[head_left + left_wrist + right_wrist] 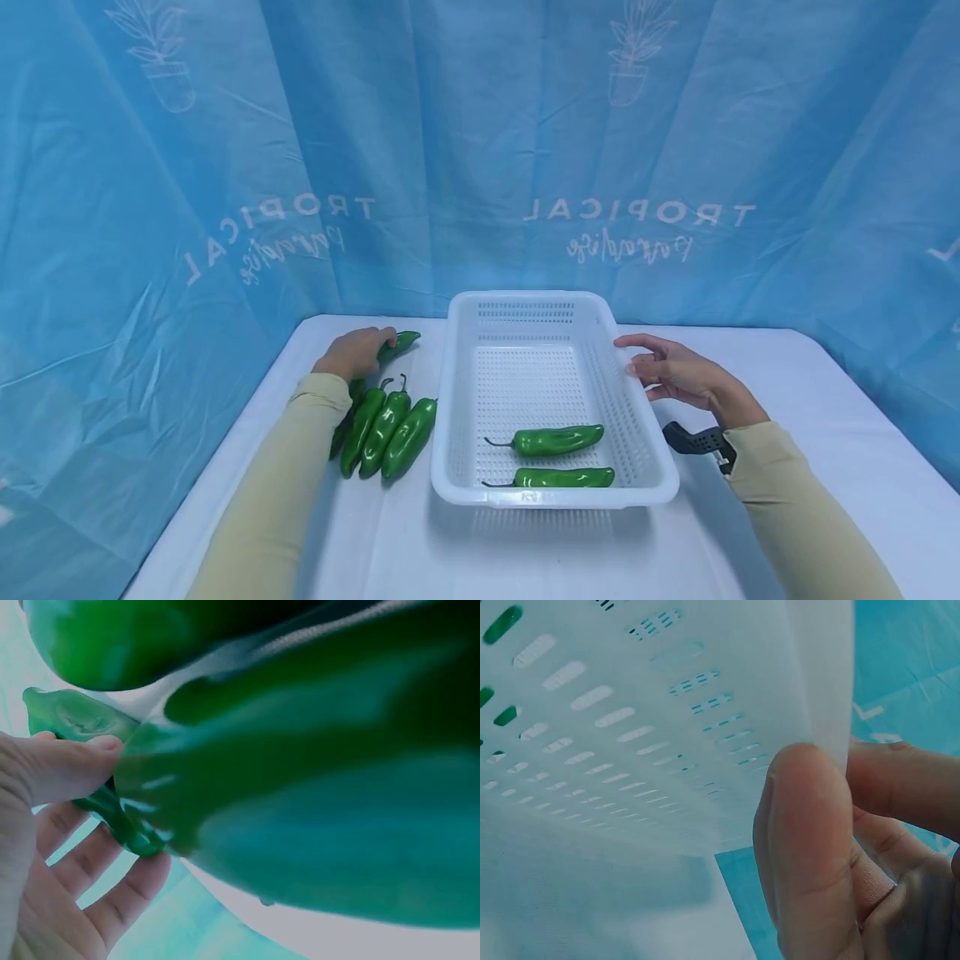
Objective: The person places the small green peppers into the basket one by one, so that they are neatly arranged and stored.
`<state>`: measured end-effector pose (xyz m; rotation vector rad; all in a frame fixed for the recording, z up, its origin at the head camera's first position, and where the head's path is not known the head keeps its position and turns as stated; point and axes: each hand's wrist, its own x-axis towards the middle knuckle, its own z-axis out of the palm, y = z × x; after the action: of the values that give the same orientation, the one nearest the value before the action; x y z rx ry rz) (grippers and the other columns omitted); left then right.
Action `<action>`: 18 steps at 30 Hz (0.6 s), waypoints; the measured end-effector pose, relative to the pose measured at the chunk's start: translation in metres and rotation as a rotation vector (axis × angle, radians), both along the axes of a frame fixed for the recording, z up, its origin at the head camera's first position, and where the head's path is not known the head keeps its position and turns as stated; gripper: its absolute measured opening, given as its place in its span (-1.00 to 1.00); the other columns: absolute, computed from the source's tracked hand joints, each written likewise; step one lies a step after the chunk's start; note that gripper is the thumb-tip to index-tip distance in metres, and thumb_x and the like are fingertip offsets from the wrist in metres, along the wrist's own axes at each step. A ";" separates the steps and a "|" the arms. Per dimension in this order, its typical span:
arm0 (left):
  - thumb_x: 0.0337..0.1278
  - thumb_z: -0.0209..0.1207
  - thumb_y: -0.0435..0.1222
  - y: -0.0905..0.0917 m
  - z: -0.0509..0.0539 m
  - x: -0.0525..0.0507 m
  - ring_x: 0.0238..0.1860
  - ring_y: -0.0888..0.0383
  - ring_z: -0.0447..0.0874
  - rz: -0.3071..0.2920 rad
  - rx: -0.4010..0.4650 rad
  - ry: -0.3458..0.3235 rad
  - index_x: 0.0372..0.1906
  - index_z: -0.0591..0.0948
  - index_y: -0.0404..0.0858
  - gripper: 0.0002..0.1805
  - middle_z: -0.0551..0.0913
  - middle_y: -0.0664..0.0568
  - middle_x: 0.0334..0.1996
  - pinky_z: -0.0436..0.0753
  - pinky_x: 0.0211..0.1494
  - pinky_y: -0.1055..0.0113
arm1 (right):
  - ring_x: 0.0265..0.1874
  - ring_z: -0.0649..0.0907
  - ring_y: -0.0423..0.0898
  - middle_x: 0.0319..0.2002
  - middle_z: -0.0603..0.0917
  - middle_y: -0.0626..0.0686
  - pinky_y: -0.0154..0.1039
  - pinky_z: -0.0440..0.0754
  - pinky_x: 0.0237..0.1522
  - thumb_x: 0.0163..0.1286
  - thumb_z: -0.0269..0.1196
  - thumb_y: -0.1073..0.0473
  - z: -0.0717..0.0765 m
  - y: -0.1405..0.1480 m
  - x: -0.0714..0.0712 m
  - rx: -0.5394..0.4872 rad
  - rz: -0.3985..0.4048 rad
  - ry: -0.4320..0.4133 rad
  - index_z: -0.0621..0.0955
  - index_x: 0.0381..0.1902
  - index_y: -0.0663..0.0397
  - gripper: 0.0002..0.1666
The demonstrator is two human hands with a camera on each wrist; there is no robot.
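Note:
At the far left of the table, my left hand [356,350] pinches a green chili pepper [401,342] between thumb and fingers. The left wrist view has the same pepper [82,716] between the thumb and fingers, with larger peppers [315,787] close to the camera. Just below that hand lie several more green peppers [386,433], partly under the wrist. A white perforated plastic basket [555,497] stands at the middle, with two green peppers [558,441] lying inside near its front. My right hand [678,372] holds the basket's right rim, thumb [810,847] against it.
The table [570,558] is covered in white cloth. A blue curtain [480,150] with printed lettering hangs behind the table and along its sides. The right wrist has a dark band [693,439].

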<state>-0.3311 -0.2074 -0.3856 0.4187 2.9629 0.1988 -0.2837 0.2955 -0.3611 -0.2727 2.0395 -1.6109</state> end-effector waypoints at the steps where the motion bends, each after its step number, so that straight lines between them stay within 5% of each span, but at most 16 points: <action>1: 0.14 0.12 -0.52 0.000 0.000 0.000 -0.11 -0.01 0.55 -0.001 0.004 -0.007 0.15 0.52 -0.20 -0.55 0.64 -0.18 0.03 0.58 0.03 0.04 | -0.14 0.76 -0.11 -0.08 0.73 -0.11 -0.07 0.76 -0.12 0.46 0.18 0.22 0.000 0.000 0.000 0.003 0.001 0.001 0.12 0.47 0.14 -0.26; 8: 0.29 0.16 -0.32 0.001 0.001 0.000 -0.20 0.03 0.56 -0.019 -0.011 0.007 0.10 0.53 -0.22 -0.70 0.67 -0.13 -0.07 0.58 -0.06 0.08 | -0.15 0.76 -0.10 -0.08 0.72 -0.11 -0.07 0.76 -0.13 0.45 0.19 0.20 0.001 -0.001 -0.001 0.021 -0.002 0.006 0.09 0.49 0.16 -0.21; 18: 0.27 0.13 -0.40 0.005 0.000 0.001 -0.12 -0.01 0.59 -0.001 -0.010 0.026 0.12 0.53 -0.20 -0.67 0.67 -0.16 0.01 0.60 0.03 0.02 | -0.15 0.76 -0.09 -0.08 0.71 -0.12 -0.08 0.76 -0.13 0.45 0.20 0.19 0.001 -0.001 0.000 0.037 -0.004 0.015 0.10 0.49 0.15 -0.21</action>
<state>-0.3301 -0.2028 -0.3852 0.4245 2.9878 0.1794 -0.2833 0.2945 -0.3598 -0.2675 2.0801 -1.5762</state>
